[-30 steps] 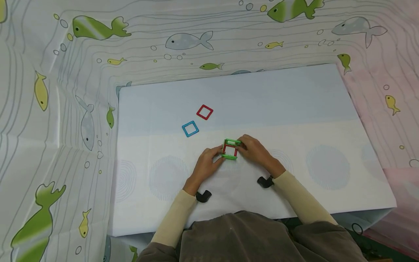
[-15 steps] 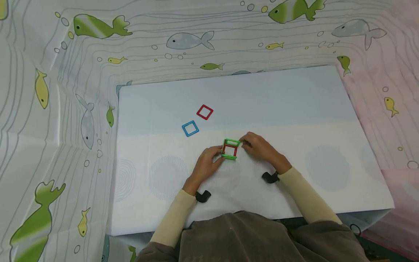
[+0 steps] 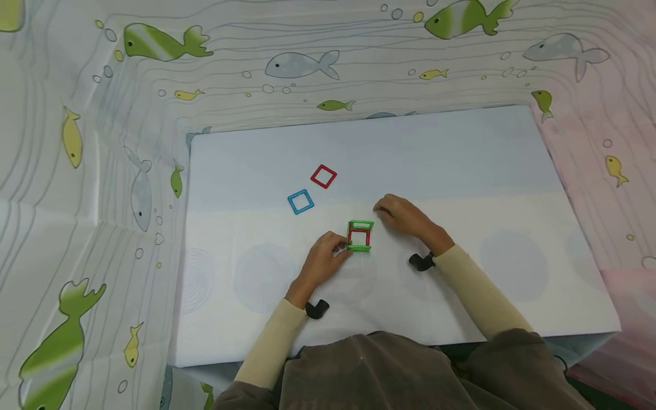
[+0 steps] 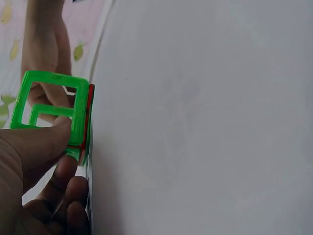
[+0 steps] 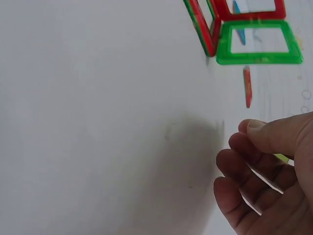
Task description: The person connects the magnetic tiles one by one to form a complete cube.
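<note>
A small structure of square magnetic tile frames stands on the table, with a red tile (image 3: 360, 230) as its base. A green tile (image 3: 361, 222) rises at its far side and another green tile (image 3: 359, 248) at its near side; a red upright shows on the left. My left hand (image 3: 324, 254) holds the structure at its left near corner, thumb against the green frame (image 4: 81, 105) in the left wrist view. Right of and beyond it, my right hand (image 3: 405, 215) is apart from the tiles, fingers loosely bent around nothing.
Two loose tile frames lie flat beyond the structure to the left: a red one (image 3: 331, 181) and a blue one (image 3: 304, 209). The white table (image 3: 461, 154) is bordered by a fish-printed curtain (image 3: 230, 102). Black wrist mounts (image 3: 318, 309) hang at both wrists.
My right hand has let go of the structure's far right corner and moved away, to the right and farther from the body. My left hand has stayed on the structure.
</note>
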{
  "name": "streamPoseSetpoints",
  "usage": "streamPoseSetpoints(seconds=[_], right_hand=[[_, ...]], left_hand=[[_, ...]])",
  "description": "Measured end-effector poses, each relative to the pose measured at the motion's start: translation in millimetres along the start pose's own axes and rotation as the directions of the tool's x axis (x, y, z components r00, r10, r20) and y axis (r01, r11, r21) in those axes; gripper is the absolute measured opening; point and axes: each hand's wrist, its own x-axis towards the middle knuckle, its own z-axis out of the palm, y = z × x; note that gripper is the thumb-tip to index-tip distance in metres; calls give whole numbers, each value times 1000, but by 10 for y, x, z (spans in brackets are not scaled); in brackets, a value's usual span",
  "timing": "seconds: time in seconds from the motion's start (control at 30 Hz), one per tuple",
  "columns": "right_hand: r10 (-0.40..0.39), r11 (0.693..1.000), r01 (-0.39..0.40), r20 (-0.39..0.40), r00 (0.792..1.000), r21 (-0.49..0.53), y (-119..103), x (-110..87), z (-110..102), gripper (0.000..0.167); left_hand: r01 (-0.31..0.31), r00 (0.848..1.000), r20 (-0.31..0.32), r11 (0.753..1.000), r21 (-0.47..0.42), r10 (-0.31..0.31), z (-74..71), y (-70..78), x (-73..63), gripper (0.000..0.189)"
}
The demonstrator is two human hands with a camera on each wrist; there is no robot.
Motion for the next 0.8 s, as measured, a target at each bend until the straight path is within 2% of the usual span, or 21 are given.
streamPoseSetpoints(seconds=[0.2, 0.47, 0.8], right_hand=[[-2, 1000, 2, 20, 1000, -10, -1, 196, -111, 21], [-60, 998, 61, 26, 998, -32, -80, 459, -196, 20], [-54, 996, 51, 39, 998, 74, -223, 848, -211, 17]], left_hand=[[-43, 999, 9, 999, -5, 43, -20, 0, -21, 19], [-129, 991, 21, 992, 4, 129, -39, -26, -15, 17], [-87, 994, 60, 996, -18, 88, -40, -31, -28, 16]])
